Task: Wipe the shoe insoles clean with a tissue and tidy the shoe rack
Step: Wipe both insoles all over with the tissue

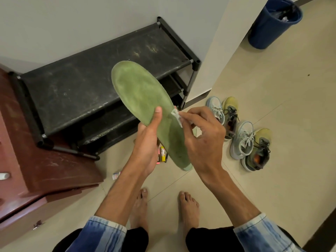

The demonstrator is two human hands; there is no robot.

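As left [145, 142] grips insole [138, 91], right [203, 140] seemingly pinches tissue [176, 115].

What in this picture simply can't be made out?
All in the head view:
Underside of the green insole: faces away from the camera.
Tissue: mostly buried in the right hand's fingers.
Lower shelves of the shoe rack: covered by its top shelf and the insole.
Small tubes on the floor: partly behind the left hand, labels too small.
Blue bin's contents: dark, cut off by the top edge.
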